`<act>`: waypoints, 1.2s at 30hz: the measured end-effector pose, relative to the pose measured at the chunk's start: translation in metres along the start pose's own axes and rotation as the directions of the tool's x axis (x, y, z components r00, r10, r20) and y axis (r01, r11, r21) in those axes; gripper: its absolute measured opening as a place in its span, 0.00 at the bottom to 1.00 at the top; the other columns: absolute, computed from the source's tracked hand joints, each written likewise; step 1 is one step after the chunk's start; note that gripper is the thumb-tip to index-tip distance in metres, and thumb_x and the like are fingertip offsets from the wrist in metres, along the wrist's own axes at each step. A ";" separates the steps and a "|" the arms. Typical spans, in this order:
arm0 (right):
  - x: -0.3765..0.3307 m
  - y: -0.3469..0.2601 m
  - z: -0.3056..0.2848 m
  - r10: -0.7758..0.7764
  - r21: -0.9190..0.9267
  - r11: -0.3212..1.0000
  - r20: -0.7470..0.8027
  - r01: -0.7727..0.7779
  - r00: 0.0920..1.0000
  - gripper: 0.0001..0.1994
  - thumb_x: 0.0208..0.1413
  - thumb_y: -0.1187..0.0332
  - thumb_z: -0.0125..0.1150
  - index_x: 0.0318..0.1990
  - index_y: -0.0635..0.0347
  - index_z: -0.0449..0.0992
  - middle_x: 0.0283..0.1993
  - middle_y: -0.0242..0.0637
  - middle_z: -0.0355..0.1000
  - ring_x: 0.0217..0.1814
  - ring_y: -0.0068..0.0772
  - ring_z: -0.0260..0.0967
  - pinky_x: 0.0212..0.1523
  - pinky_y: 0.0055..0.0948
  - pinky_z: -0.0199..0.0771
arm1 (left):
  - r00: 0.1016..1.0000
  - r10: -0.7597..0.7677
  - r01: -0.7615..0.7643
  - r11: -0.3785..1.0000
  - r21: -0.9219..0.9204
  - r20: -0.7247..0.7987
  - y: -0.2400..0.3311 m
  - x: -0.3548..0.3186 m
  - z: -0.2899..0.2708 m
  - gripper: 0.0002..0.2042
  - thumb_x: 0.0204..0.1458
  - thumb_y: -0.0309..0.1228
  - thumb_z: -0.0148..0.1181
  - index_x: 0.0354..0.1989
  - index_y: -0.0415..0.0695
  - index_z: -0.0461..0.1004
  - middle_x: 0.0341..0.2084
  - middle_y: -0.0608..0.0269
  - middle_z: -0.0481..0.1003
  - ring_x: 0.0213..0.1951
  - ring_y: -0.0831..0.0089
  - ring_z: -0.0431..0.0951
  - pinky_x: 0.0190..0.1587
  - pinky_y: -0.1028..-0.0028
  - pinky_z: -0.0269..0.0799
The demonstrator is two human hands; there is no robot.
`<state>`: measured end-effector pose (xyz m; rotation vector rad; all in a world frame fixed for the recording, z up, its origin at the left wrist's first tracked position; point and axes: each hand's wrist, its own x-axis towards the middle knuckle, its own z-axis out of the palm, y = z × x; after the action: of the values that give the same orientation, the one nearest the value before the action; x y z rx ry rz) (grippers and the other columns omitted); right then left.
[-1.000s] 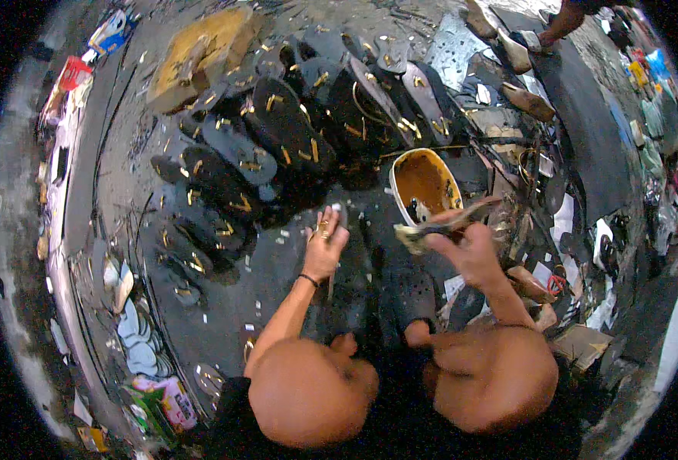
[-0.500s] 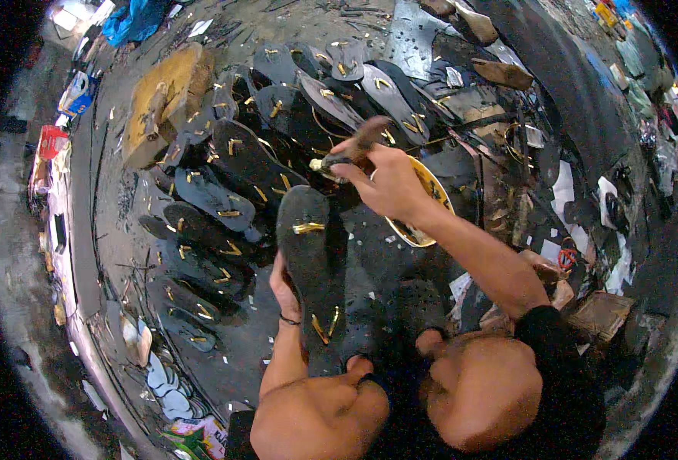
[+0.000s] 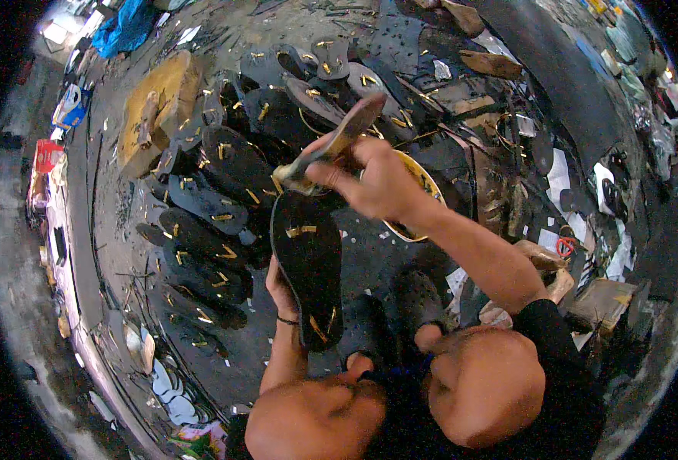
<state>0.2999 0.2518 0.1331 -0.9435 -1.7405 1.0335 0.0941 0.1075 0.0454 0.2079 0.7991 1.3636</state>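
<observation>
My left hand (image 3: 280,290) grips a dark shoe sole (image 3: 306,261) by its left edge. The sole stands with its toe end away from me, and short gold-coloured strips show near its toe and heel ends. My right hand (image 3: 377,180) is closed around a flat, brown-handled brush (image 3: 360,116), whose pale, coated tip is just beyond the sole's far end. Whether the tip touches the sole I cannot tell. Partly behind my right hand and forearm is a yellow-rimmed bowl (image 3: 441,205) with dark contents.
Several similar dark soles (image 3: 235,161) with gold strips cover the ground ahead and left. A wooden block (image 3: 172,88) stands beyond them. Pale cut pieces (image 3: 172,391) lie at lower left. Scraps and a small wooden box (image 3: 603,303) are at right, my knees in front.
The brush has moved left and nearer, its tip now close to the sole's far end. The sole in my left hand has turned, showing more of its broad face.
</observation>
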 end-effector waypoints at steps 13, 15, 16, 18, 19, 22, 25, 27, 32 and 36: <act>-0.036 -0.004 0.006 -0.095 0.005 0.995 -0.016 0.095 0.995 0.08 0.56 0.70 0.65 0.43 0.56 0.81 0.43 0.43 0.79 0.46 0.48 0.77 0.51 0.41 0.74 | 0.988 0.101 -0.089 0.991 0.099 -0.121 0.003 -0.015 -0.039 0.24 0.67 0.42 0.39 0.64 0.39 0.66 0.57 0.52 0.74 0.56 0.56 0.75 0.62 0.50 0.69; -0.045 -0.005 0.020 -0.047 -0.009 0.999 0.109 0.048 0.993 0.09 0.54 0.68 0.68 0.43 0.54 0.81 0.41 0.39 0.80 0.45 0.48 0.76 0.49 0.40 0.74 | 0.981 0.115 -0.096 0.988 0.121 -0.157 0.010 -0.027 -0.039 0.24 0.67 0.42 0.40 0.63 0.39 0.66 0.57 0.52 0.74 0.56 0.57 0.75 0.62 0.51 0.69; -0.069 -0.015 0.029 0.002 0.048 0.999 0.181 -0.011 0.983 0.09 0.54 0.67 0.68 0.43 0.53 0.81 0.41 0.39 0.79 0.45 0.48 0.76 0.48 0.40 0.74 | 0.976 0.117 -0.092 0.986 0.138 -0.185 0.013 -0.035 -0.041 0.24 0.67 0.42 0.40 0.63 0.39 0.67 0.57 0.53 0.74 0.55 0.57 0.75 0.62 0.51 0.69; -0.104 -0.031 0.028 0.006 0.075 0.997 0.299 -0.029 0.954 0.10 0.53 0.69 0.70 0.42 0.56 0.81 0.42 0.39 0.80 0.45 0.46 0.77 0.49 0.38 0.75 | 0.961 0.116 -0.065 0.977 0.202 -0.252 0.012 -0.057 -0.041 0.23 0.67 0.41 0.40 0.62 0.38 0.67 0.56 0.53 0.74 0.55 0.58 0.76 0.61 0.51 0.69; -0.116 -0.037 0.024 -0.019 0.053 0.999 0.337 0.001 0.941 0.10 0.52 0.71 0.71 0.42 0.59 0.81 0.43 0.40 0.80 0.45 0.44 0.78 0.50 0.35 0.76 | 0.952 0.102 -0.037 0.974 0.224 -0.288 0.009 -0.067 -0.041 0.23 0.67 0.41 0.40 0.62 0.38 0.67 0.56 0.53 0.74 0.55 0.58 0.76 0.61 0.51 0.69; -0.104 -0.019 0.012 0.149 0.122 0.973 0.312 -0.195 0.938 0.09 0.56 0.70 0.69 0.43 0.60 0.80 0.44 0.40 0.80 0.47 0.38 0.78 0.50 0.34 0.76 | 0.904 0.086 0.044 0.956 0.291 -0.420 0.012 -0.113 -0.059 0.22 0.67 0.41 0.41 0.61 0.38 0.68 0.56 0.53 0.75 0.54 0.59 0.76 0.61 0.51 0.70; -0.072 0.030 -0.024 0.275 -0.175 0.932 -0.225 -0.317 0.935 0.11 0.55 0.70 0.69 0.44 0.62 0.80 0.42 0.42 0.80 0.43 0.35 0.79 0.46 0.33 0.77 | 0.872 0.076 0.087 0.949 0.305 -0.484 0.014 -0.145 -0.058 0.22 0.67 0.40 0.42 0.60 0.38 0.69 0.55 0.53 0.75 0.53 0.60 0.77 0.61 0.51 0.70; -0.100 0.100 -0.049 0.264 -0.579 0.756 -0.157 -0.305 0.952 0.12 0.55 0.69 0.70 0.45 0.63 0.79 0.40 0.43 0.80 0.40 0.33 0.79 0.42 0.32 0.77 | 0.891 0.024 0.125 0.947 0.296 -0.454 0.002 -0.136 -0.049 0.21 0.67 0.40 0.42 0.60 0.37 0.69 0.55 0.53 0.75 0.52 0.61 0.77 0.60 0.51 0.71; -0.094 0.041 -0.080 0.152 -0.396 0.860 -0.405 -0.323 0.902 0.15 0.58 0.59 0.63 0.46 0.61 0.79 0.39 0.47 0.79 0.38 0.52 0.78 0.41 0.45 0.78 | 0.888 -0.057 0.189 0.950 0.249 -0.456 -0.004 -0.130 -0.029 0.20 0.67 0.39 0.43 0.58 0.37 0.70 0.54 0.53 0.76 0.51 0.62 0.78 0.60 0.52 0.72; -0.143 0.013 -0.114 0.728 -0.888 0.392 0.139 -0.241 0.672 0.14 0.56 0.62 0.66 0.44 0.62 0.79 0.37 0.49 0.79 0.38 0.50 0.78 0.42 0.42 0.79 | 0.887 -0.198 0.259 0.961 0.095 -0.416 0.005 -0.110 0.012 0.20 0.67 0.38 0.44 0.57 0.37 0.71 0.53 0.53 0.76 0.50 0.63 0.79 0.59 0.52 0.72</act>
<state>0.4549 0.1573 0.1093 -2.0934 -2.5749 0.8398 0.0981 0.0107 0.0992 -0.0588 1.2347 1.1345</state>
